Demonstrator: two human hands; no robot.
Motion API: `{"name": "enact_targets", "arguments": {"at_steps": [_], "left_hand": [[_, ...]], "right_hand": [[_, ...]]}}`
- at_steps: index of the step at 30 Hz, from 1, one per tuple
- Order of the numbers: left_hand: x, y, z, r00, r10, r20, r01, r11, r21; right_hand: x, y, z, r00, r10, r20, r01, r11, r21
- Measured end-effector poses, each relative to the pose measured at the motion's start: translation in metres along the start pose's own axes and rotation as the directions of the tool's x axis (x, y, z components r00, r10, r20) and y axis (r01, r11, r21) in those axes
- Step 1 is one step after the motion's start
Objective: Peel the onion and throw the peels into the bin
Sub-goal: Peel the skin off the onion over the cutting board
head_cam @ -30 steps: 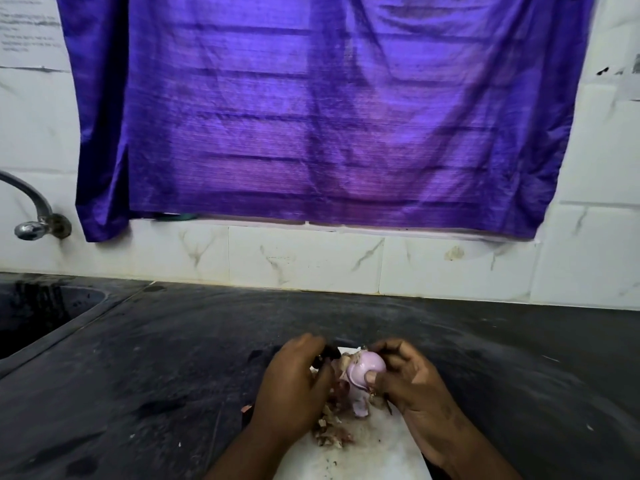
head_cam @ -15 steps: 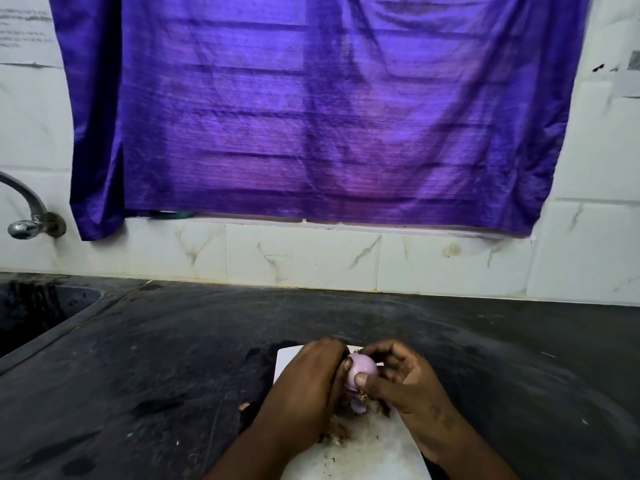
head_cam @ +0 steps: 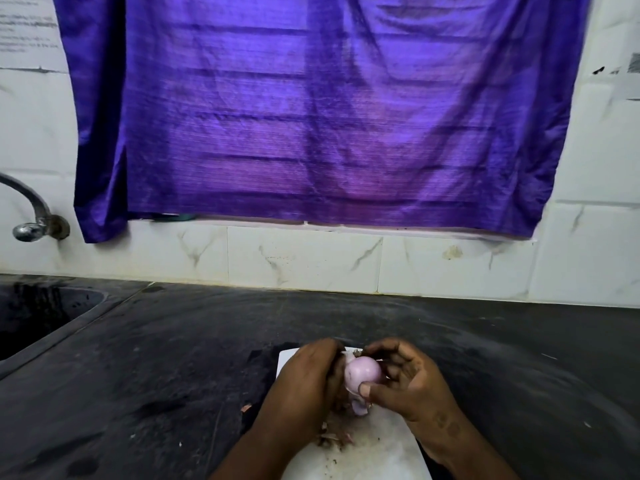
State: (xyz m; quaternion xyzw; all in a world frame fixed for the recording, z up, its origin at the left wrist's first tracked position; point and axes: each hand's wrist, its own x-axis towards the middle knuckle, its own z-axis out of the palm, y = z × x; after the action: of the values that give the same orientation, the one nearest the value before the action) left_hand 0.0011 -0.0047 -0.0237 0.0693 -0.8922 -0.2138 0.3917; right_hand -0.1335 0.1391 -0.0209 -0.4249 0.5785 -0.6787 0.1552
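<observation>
Left grip (head_cam: 308,382), right grip (head_cam: 412,379) enclose onion (head_cam: 363,374).

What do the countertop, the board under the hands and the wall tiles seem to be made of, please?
Countertop: dark stone, likely granite, matte and scuffed with pale dusty streaks. Board: white, smooth, thin-edged, probably plastic, though marble is possible. Wall tiles: glossy white ceramic printed with grey marble veins, grout lines visible.

A purple cloth (head_cam: 311,116) is hung over the white tiled wall (head_cam: 301,258). A metal tap (head_cam: 33,216) is fixed at left above a dark sink (head_cam: 41,313) set in the black countertop (head_cam: 173,358). A white board (head_cam: 381,448) is laid at the near edge. A printed notice (head_cam: 24,29) is posted top left.
</observation>
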Motion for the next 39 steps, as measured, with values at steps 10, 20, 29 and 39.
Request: {"name": "enact_targets", "arguments": {"at_steps": [10,20,29,39], "left_hand": [[0.004,-0.019,0.006,0.968,-0.226,-0.108,0.200,0.957,-0.208],[0.004,-0.024,0.006,0.985,-0.121,-0.123,0.125,0.992,0.028],[0.000,0.001,-0.002,0.982,-0.079,-0.170,0.068,0.995,-0.072],[-0.002,0.011,0.001,0.999,0.003,0.036,0.004,0.981,-0.196]], "right_hand": [[0.000,-0.002,-0.003,0.997,0.053,0.064,-0.066,0.974,0.219],[-0.001,-0.004,0.001,0.979,0.201,-0.022,-0.180,0.917,0.356],[-0.001,-0.001,0.001,0.978,0.206,-0.041,-0.191,0.954,0.233],[-0.001,0.006,0.006,0.992,0.130,-0.009,-0.128,0.984,0.122]]}}
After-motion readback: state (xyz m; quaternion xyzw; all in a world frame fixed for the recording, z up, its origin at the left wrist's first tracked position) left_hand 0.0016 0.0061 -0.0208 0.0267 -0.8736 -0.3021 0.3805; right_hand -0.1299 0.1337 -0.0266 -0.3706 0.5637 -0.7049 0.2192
